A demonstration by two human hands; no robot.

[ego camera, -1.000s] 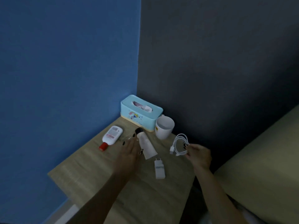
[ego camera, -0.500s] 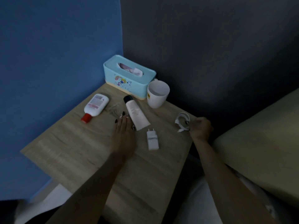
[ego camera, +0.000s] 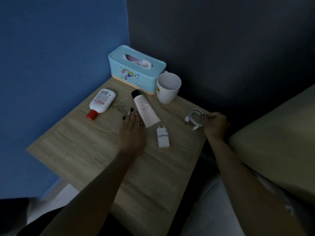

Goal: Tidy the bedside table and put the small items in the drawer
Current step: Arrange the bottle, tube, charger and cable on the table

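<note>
While the right hand [ego camera: 215,124] pinches the coiled cable [ego camera: 194,118] in curled fingers at the table's [ego camera: 76,150] right edge, the left hand [ego camera: 132,133] lies flat, fingers together, just beside the tube [ego camera: 144,109]; the charger [ego camera: 162,136] lies near it.
</note>
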